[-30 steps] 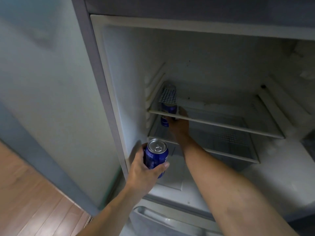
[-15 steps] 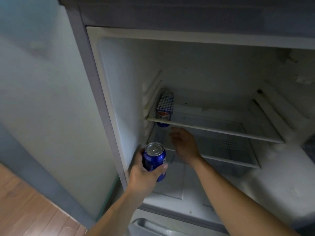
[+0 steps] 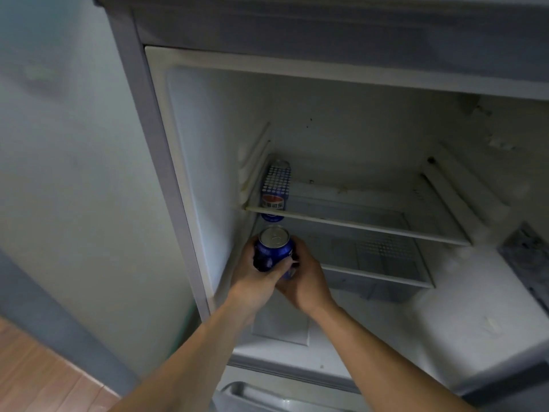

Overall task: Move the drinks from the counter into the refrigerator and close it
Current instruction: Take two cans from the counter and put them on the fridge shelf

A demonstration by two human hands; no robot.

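Drinks come in two here: one blue can [image 3: 272,253] sits upright between your two hands, just in front of the open refrigerator [image 3: 202,162], low at the left of its compartment. Your left hand [image 3: 258,277] curls round the can from the near left, thumb across its front. Your right hand [image 3: 306,278] cups it from the right, fingers wrapped behind it, so both hands grip the same can. Its silver top with the pull tab faces up toward you. The second can [image 3: 276,190] stands upright on the upper shelf [image 3: 356,224], at its far left corner, close beside the left inner wall; its base shows through the clear shelf. A lower shelf [image 3: 380,275] lies beneath, to the right of your hands. Left of the refrigerator are a pale wall [image 3: 74,173] and wooden floor [image 3: 38,376].
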